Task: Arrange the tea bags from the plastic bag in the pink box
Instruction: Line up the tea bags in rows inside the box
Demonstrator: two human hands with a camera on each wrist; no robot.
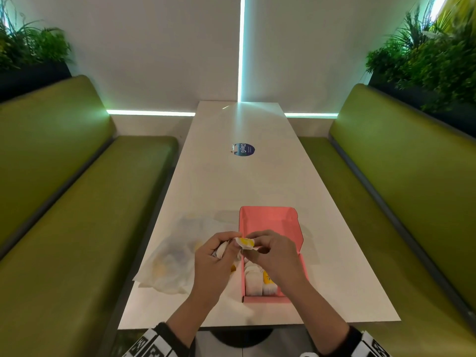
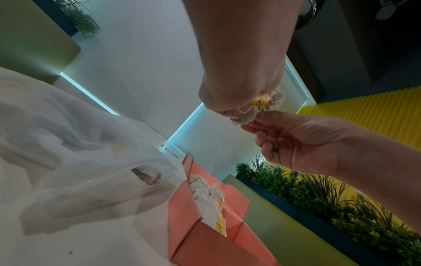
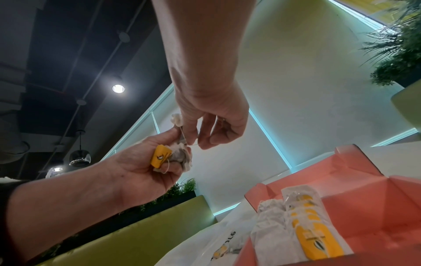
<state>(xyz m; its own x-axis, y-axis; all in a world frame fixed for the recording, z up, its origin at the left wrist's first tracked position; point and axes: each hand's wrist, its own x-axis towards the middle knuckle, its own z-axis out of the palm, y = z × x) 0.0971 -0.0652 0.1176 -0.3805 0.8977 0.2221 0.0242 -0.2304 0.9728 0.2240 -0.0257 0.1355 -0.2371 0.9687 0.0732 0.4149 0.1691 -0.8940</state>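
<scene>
1. The left hand [image 1: 215, 256] hovers above the white desk [image 1: 257, 181], its grip curled round a small clump of tea bags [image 3: 180, 158]; one yellow tag [image 3: 160, 156] shows against the palm.
2. The right hand [image 1: 273, 253] meets it fingertip to fingertip, thumb and forefinger pinching a thin string [image 3: 182, 135] that runs from the clump, with a scrap of white tea-bag paper [image 3: 176, 119] just above.
3. From the head view a yellow-tagged tea bag [image 1: 246, 242] sits between the two hands, over the left wall of the pink box [image 1: 273, 217].
4. The pink box lies open on the desk; a row of tea bags [image 1: 260, 282] fills its near end, white paper with yellow tags, while the far end shows bare pink floor.
5. The translucent plastic bag [image 1: 170, 258] lies crumpled on the desk just left of the box, yellow showing faintly through it.
6. A round blue sticker [image 1: 243, 149] marks the desk further away; green benches [image 1: 77, 202] flank both sides.
</scene>
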